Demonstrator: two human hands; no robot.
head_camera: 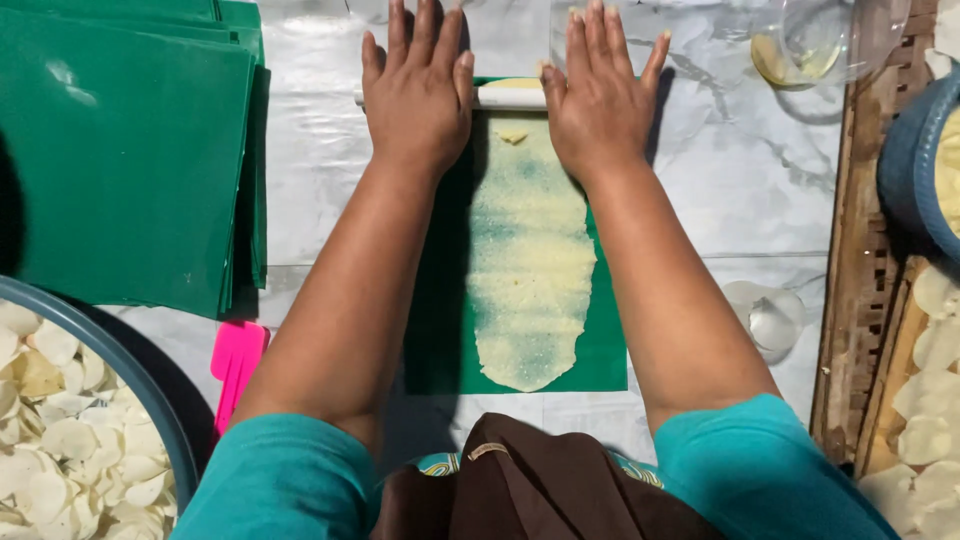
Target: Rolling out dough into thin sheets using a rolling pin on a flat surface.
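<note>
My left hand (418,85) and my right hand (598,90) lie flat, fingers spread, on a white rolling pin (508,97) at the far end of a green sheet (605,355). A long, thin strip of pale yellow dough (530,265) is spread along the sheet between my forearms, with a small thicker lump just below the pin. Both palms press on the pin and cover most of it.
A stack of green sheets (125,150) lies at the left. A blue basin of thin white round pieces (60,420) is at the lower left, with a pink scraper (236,365) beside it. A clear cup (770,315) and a wooden tray of round pieces (925,400) are at the right.
</note>
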